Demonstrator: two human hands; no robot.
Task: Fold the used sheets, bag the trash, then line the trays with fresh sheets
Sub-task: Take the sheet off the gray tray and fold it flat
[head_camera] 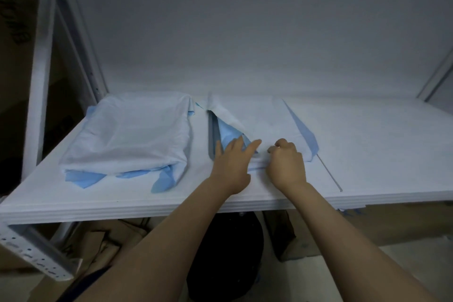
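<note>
A white sheet with a blue underside (267, 121) lies over the middle tray (211, 135) on the white shelf (147, 206); its left corner is turned back and shows blue. My left hand (232, 162) rests flat on the sheet's near left part, fingers spread. My right hand (286, 162) is closed, pinching the sheet's near edge. At the left, a second tray is wrapped in a crumpled white and blue sheet (127, 132), with blue edges sticking out at its front.
A white rack post (41, 76) stands at the left with cardboard behind it. A thin tray edge (328, 171) runs along the shelf right of my hands. Below the shelf are a black bag (225, 255) and cardboard boxes (105, 243).
</note>
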